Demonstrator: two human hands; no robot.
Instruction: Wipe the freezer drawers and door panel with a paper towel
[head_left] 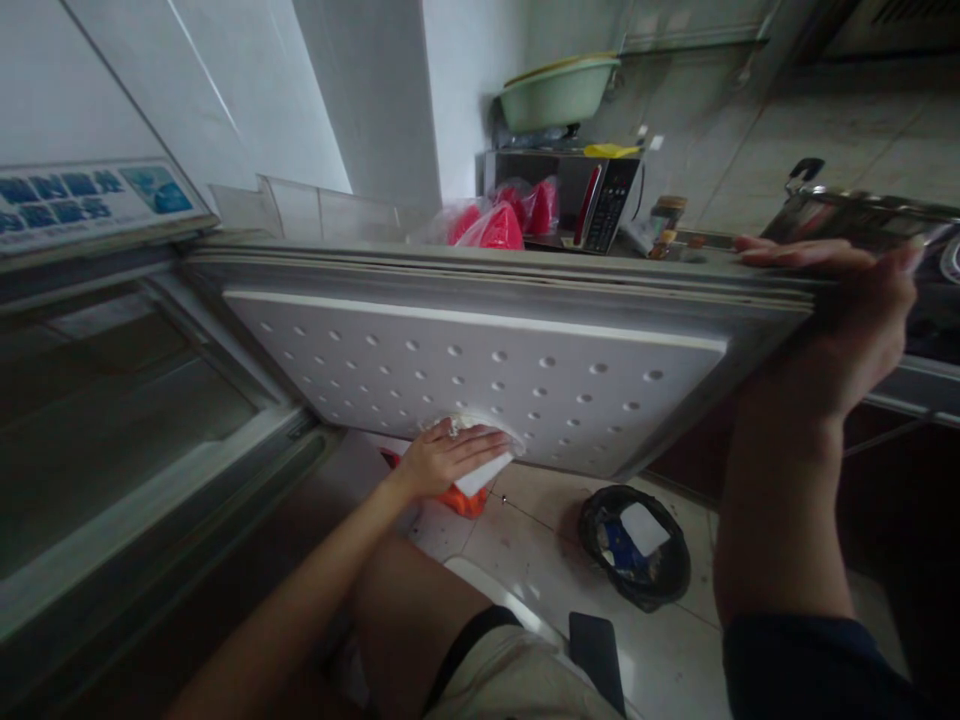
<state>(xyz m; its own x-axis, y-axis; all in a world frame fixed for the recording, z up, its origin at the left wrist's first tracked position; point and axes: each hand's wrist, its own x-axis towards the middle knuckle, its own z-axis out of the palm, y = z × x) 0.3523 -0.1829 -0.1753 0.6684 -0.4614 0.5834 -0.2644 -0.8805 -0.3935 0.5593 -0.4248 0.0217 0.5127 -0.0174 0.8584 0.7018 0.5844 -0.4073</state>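
My left hand (448, 458) presses a white cloth or tissue (484, 474) against the lower part of the door's dimpled white inner panel (480, 370). Its fingers lie nearly flat over the cloth, which sticks out below them. At the right end of the same open door, my right hand (847, 290) grips the top edge, fingers on the far side and wrist bent. A grey rubber seal (525, 275) runs along the door's upper edge. To the left is the open fridge or freezer compartment (127, 400), dark inside.
Below the door, a black-lined bin (637, 545) stands on the tiled floor near an orange item (461, 500). Behind it are a microwave (600, 205), red items in clear plastic (499, 225), a green basin (559, 97) and a metal pot (862, 215).
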